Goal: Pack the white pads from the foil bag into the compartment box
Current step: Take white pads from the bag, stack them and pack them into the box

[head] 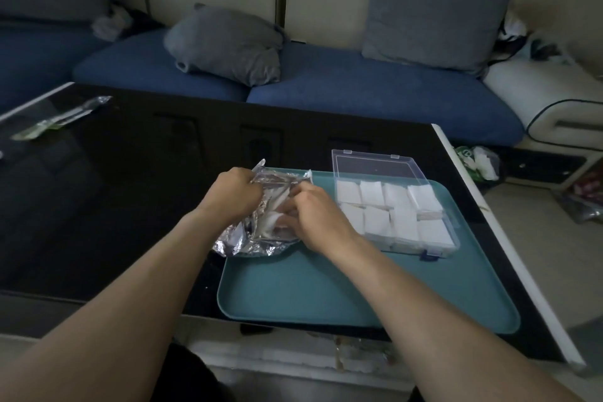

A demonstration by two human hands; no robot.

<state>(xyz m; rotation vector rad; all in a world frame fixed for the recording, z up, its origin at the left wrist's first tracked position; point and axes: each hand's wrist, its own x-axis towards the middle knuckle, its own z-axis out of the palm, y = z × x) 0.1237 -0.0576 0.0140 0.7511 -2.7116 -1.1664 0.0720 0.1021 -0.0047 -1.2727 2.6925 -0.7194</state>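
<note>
The crumpled silver foil bag (261,222) lies on the far-left corner of the teal plastic tray (326,287), hanging over its left edge. The left hand (233,191) grips the bag's top edge at about ten o'clock, fingers curled into the foil. The right hand (313,219) reaches into the bag's opening from three o'clock, fingers bent; whether it holds a pad cannot be told. At three o'clock from the bag sits the clear plastic compartment box (396,215), lid open, its compartments filled with white square pads (372,194). The tray rests on a glossy black table (114,189).
</note>
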